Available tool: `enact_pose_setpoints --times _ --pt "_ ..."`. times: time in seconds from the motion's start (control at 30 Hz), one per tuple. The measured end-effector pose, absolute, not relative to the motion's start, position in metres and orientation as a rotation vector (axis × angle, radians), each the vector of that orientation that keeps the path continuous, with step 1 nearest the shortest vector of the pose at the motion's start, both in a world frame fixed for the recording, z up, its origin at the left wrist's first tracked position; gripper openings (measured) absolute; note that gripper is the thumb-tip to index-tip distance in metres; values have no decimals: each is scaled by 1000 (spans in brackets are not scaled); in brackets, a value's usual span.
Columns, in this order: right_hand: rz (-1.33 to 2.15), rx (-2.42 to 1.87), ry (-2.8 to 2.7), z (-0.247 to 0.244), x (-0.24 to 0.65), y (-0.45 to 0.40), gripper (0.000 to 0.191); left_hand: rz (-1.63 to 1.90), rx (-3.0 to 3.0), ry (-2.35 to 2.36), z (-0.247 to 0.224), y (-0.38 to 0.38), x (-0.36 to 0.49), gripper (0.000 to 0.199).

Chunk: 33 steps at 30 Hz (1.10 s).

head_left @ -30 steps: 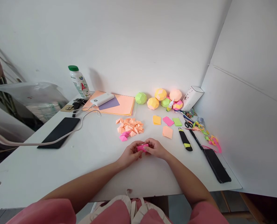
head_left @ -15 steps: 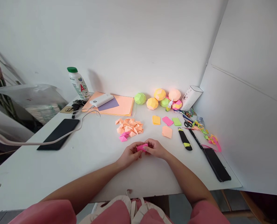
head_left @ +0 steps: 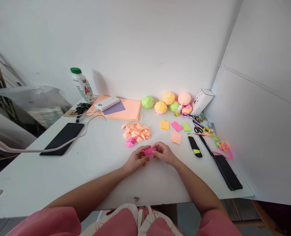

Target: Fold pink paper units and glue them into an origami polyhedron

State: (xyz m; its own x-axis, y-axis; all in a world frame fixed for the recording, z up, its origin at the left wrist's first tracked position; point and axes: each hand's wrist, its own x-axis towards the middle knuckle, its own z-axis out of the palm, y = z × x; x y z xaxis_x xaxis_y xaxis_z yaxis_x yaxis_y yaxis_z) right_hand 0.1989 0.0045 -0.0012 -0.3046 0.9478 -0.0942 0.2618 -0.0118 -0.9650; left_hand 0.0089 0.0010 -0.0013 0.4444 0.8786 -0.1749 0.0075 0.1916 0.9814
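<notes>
Between both hands, close to the table's front, is a small piece of pink paper (head_left: 149,151). My left hand (head_left: 136,159) pinches its left end, and my right hand (head_left: 164,153) has fingers and thumb closed on its right end. Just beyond the hands lies a pile of folded peach paper pieces (head_left: 136,131), with folded pink pieces (head_left: 130,142) at its near edge. Flat stacks of small paper squares lie to the right: orange (head_left: 164,125), pink (head_left: 176,126), green (head_left: 186,127) and peach (head_left: 176,137).
Several faceted paper balls (head_left: 160,107) and a glue bottle (head_left: 178,109) stand by the wall. At right are a utility knife (head_left: 194,145), scissors (head_left: 198,130) and a black phone (head_left: 227,172). Leftward are a power bank (head_left: 107,104) with its cable, a black tablet (head_left: 62,139) and a bottle (head_left: 82,86).
The pink paper has turned slightly in the fingers, and the fingers of my right hand have shifted on it. The whole view has moved a little.
</notes>
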Motion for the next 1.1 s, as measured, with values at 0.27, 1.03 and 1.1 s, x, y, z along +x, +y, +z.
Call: enact_pose_setpoints --times 0.27,1.03,1.1 --pt "1320 -1281 -1629 0 198 4 29 780 1223 898 -5 2 9 52" --pt "1242 -1055 -1703 -1 198 7 15 896 1075 919 -7 6 7 38" --pt "1230 -1052 -1724 -2 198 7 15 942 1071 856 -10 8 6 35"
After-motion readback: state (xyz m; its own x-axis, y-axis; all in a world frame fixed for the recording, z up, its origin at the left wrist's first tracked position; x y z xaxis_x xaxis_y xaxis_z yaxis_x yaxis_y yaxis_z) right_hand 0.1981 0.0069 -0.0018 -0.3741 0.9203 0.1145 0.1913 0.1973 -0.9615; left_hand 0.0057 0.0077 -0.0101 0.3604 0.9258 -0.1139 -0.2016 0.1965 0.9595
